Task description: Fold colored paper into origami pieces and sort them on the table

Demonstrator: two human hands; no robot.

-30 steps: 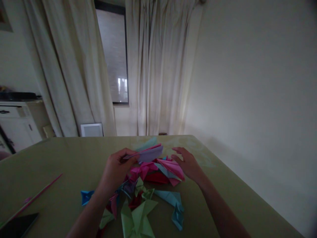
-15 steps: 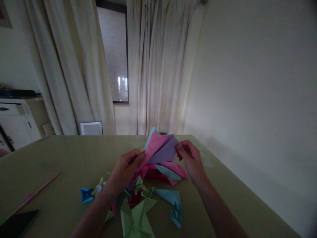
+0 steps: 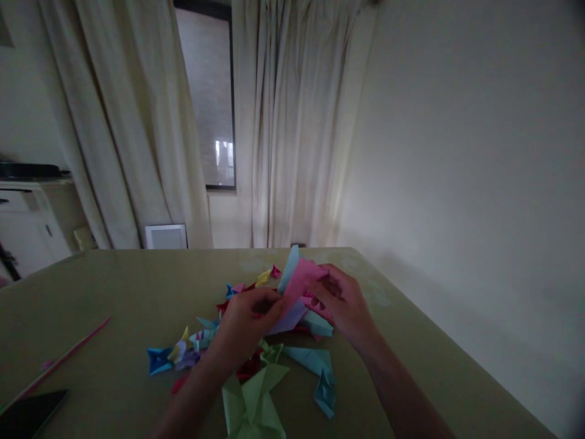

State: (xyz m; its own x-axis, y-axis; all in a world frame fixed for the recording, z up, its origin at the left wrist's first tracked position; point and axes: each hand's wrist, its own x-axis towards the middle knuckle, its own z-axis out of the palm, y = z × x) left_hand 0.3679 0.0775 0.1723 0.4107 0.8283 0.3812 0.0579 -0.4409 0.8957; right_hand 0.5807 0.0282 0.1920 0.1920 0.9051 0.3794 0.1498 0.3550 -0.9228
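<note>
A pink paper (image 3: 300,279), which is folded, is held above the middle of the table (image 3: 137,292), over a heap of coloured papers. Its lower left part is pinched by the left hand (image 3: 249,314), whose fingers are closed upon it. At its upper right part it is gripped by the right hand (image 3: 345,299), with the fingers bent and pressed on the paper. Behind the pink paper a light blue paper (image 3: 289,268) is seen standing up, and below it a lavender paper (image 3: 290,318) is partly covered by the left hand. It cannot be told whether these two are also held.

Nearer to the camera, a large green paper (image 3: 256,402) is placed between the forearms, and to its right a blue folded paper (image 3: 315,361) is laid. Left of the left forearm, a small shiny blue paper (image 3: 159,361) can be seen. Farther to the left, a thin pink stick (image 3: 70,352) is laid near a dark flat object (image 3: 34,411). Beyond the table, a window (image 3: 205,97) is flanked by pale curtains (image 3: 105,122).
</note>
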